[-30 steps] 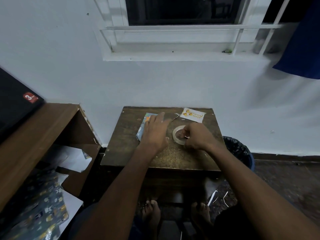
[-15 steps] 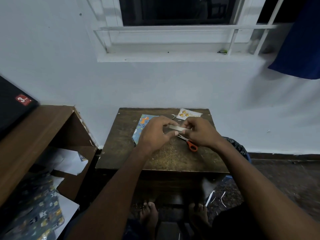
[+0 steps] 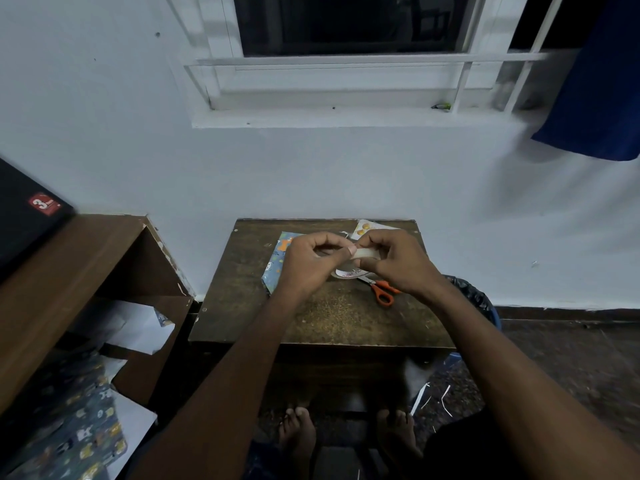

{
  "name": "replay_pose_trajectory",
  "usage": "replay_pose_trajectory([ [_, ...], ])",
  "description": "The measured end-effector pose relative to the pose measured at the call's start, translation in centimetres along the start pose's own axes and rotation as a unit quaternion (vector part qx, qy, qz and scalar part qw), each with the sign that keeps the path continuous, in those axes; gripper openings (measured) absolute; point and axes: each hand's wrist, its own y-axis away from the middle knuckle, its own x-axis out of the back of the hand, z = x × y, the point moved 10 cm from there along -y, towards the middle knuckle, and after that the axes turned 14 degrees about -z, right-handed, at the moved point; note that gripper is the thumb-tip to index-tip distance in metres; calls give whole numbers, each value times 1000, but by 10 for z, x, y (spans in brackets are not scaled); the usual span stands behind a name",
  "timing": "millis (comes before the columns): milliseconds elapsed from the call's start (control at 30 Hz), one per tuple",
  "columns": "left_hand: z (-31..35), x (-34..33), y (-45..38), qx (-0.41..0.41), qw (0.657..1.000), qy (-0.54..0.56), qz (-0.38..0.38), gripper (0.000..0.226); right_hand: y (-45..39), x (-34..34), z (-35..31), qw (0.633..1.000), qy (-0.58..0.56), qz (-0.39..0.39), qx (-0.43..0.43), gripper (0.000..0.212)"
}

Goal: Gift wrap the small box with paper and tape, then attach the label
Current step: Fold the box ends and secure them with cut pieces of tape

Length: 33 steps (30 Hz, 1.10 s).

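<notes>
Both hands are raised a little above the small wooden table (image 3: pixel 311 320). My right hand (image 3: pixel 391 261) grips a roll of clear tape (image 3: pixel 367 252). My left hand (image 3: pixel 308 261) pinches at the roll's edge with thumb and forefinger. The box wrapped in blue patterned paper (image 3: pixel 277 265) lies on the table's left part, mostly hidden behind my left hand. A round white label (image 3: pixel 346 273) with writing lies on the table under my hands. Orange-handled scissors (image 3: pixel 381 292) lie just right of the label.
A sheet with orange stickers (image 3: pixel 363 228) lies at the table's far right corner. A wooden shelf unit (image 3: pixel 86 271) stands to the left, with patterned wrapping paper (image 3: pixel 76 434) and white paper below it. A dark-lined bin (image 3: pixel 474 299) stands right of the table. My bare feet (image 3: pixel 298 434) are underneath.
Both hands lifted the tape roll off the table; it now sits in my right hand while my left fingers work at its edge. The scissors and the round label came into view.
</notes>
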Motion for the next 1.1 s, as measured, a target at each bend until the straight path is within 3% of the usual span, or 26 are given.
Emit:
replay_pose_trajectory([
  [467,-11,1,4,53,992,91,66,14,-4,-8,-6,999,38,1,29,5],
  [600,-7,5,8,52,981,148,112,14,-8,-19,-2,997,74,-20,-1,41],
  [700,-7,13,7,46,970,201,128,13,-7,-23,3,997,71,-26,-17,27],
  [767,0,15,5,33,979,176,102,12,-8,-22,7,998,56,-21,-25,22],
  [867,12,11,3,6,992,119,35,5,-8,-20,10,998,50,-8,-29,32],
  [1033,17,2,4,-3,998,38,-42,25,-10,-26,15,999,33,-21,-36,15],
  [1100,19,1,5,-11,999,10,-46,26,-11,-28,14,998,39,-28,-42,17],
])
